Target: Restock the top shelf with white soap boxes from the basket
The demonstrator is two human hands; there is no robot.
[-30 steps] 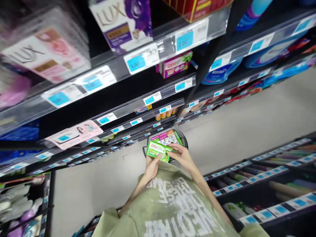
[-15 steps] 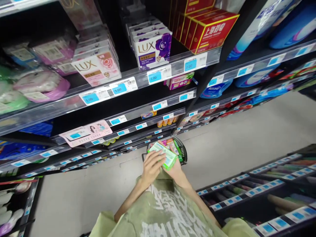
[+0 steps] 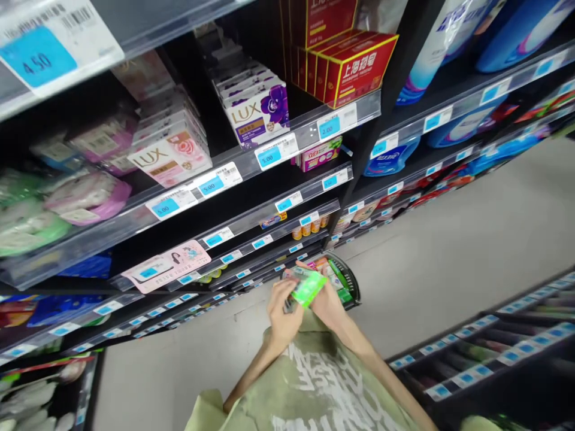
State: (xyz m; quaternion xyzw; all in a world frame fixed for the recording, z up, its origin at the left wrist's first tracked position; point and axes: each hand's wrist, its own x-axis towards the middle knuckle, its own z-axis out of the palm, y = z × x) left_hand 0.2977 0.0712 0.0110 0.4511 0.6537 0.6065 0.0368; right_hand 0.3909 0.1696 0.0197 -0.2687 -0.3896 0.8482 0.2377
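Observation:
A small bright green and white soap box is held in front of my chest, blurred by motion, so its print is not readable. My left hand grips its left end with bent fingers. My right hand is closed around the right side, thumb along the edge. Beneath the hands, a dark shopping basket holds several colourful packages, a green one among them. My hands and the box hide part of the basket.
Shelves in front carry white-purple LUX soap boxes, pink LUX boxes, red soap boxes and blue bottles. Wrapped soap dishes lie at left. Grey floor runs between these and a low shelf at right.
The soap box has been turned in my hands, showing a greener face now. My left hand has shifted from lying across its top to gripping its end. The view has shifted slightly.

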